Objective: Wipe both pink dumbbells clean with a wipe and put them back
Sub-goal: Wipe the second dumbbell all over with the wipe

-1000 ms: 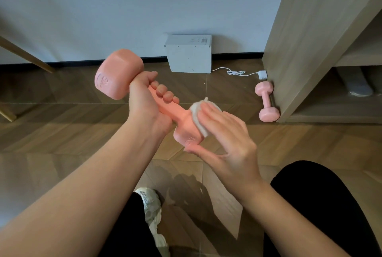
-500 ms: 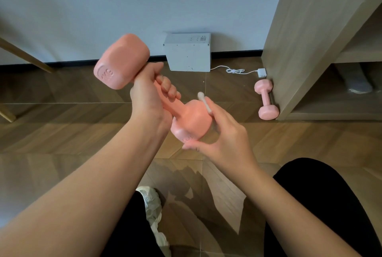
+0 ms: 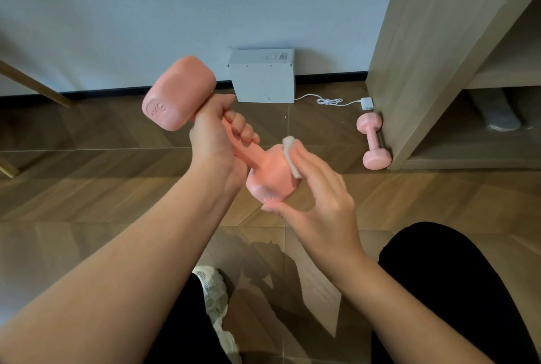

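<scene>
Left fingers (image 3: 240, 126) are curling tight round the handle of the held pink dumbbell (image 3: 180, 94), knuckles facing the camera and thumb wrapping the far side just under the upper head. Right fingers (image 3: 310, 158) are lying nearly straight and together, pressing a folded white wipe (image 3: 291, 158) against the right side of the dumbbell's lower head, with the thumb reaching under that head's end face, so head and wipe are sitting pinched between thumb and fingers. The dumbbell is matte salmon pink with blocky, flat-sided heads; the upper end face is showing an embossed marking, too blurred to read. It is hanging in mid-air above the floor (image 3: 87, 173), tilting from upper left down to lower right, with the lower head nearer the camera. The left hand (image 3: 216, 141) is showing its back, wrist bending slightly, bare forearm running in from the lower left corner. The right hand (image 3: 319, 202) is angling up and left, back of hand to the camera, bare forearm coming in from the lower right over a black-clad knee. The second pink dumbbell (image 3: 373, 141) is lying on the floor at right, touching or just beside the base of a wooden cabinet (image 3: 424, 41). A white box (image 3: 263, 76) is sitting against the wall behind the hands, and a white cable (image 3: 328, 101) is running from it to a small white plug (image 3: 366, 103) near the cabinet. A white shoe (image 3: 215, 293) is showing between the forearms.
</scene>
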`<state>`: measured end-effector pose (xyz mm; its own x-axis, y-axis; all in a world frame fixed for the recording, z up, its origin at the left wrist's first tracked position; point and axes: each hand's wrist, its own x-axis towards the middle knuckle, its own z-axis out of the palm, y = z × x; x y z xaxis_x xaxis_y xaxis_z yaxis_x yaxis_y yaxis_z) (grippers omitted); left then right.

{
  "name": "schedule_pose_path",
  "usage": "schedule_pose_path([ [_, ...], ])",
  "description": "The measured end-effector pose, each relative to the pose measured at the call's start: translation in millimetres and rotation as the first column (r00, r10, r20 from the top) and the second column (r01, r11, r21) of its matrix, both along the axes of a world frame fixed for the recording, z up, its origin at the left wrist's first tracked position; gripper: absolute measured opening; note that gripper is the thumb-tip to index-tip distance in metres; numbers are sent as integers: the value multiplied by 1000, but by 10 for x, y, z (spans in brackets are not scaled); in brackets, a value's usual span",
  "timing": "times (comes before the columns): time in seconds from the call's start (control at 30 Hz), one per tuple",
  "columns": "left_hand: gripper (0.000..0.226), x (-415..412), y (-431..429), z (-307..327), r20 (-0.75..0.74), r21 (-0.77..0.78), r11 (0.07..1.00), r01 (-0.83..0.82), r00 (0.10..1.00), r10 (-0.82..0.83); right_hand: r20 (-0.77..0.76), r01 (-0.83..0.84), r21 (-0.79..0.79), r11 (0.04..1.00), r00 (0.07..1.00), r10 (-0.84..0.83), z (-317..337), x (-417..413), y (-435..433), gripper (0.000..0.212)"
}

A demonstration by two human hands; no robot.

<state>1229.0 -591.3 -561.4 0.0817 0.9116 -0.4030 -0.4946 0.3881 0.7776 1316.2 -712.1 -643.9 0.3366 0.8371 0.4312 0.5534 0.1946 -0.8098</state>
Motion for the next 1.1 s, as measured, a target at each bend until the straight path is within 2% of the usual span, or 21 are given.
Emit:
schedule_pose_path([
  [0.07,38,-4,18,6,10,-3,1000,-4,1000,4,-8,-44,-20,999,999,44,10,25,29,82],
  [0.2,39,-4,-28,-16,-16,61,991,120,993,-119,-187,-299,-257,919,948,257,41,193,167,99],
  [0.3,40,52,-77,-38,1,107,970,217,976,-218,-283,-295,-243,924,933,223,-52,179,137,95],
  [0.4,28,117,-106,-78,-14,72,984,164,986,-163,-173,-113,-158,981,981,85,-123,127,117,94],
  [0.5,19,165,-133,-142,-23,-70,994,83,996,-85,108,74,11,997,991,-75,-166,128,141,86],
  [0.57,22,161,-101,-160,5,-177,984,20,1000,-19,277,113,41,993,953,-120,-153,106,148,83],
  [0.63,26,123,-46,-147,11,-242,970,-38,999,41,351,96,14,995,932,-94,-139,66,138,86],
  [0.7,30,81,4,-129,22,-243,967,-71,997,78,357,23,-19,1000,934,-15,-114,48,118,92],
  [0.77,32,50,36,-127,29,-208,974,-89,995,97,343,-28,10,1000,939,22,-91,47,90,86],
  [0.93,32,50,49,-113,-2,-119,990,-71,997,71,212,16,154,988,976,-49,-100,28,60,70],
  [1.1,33,32,44,-111,-3,-92,991,-94,996,94,202,104,200,974,969,-145,-147,24,76,55],
])
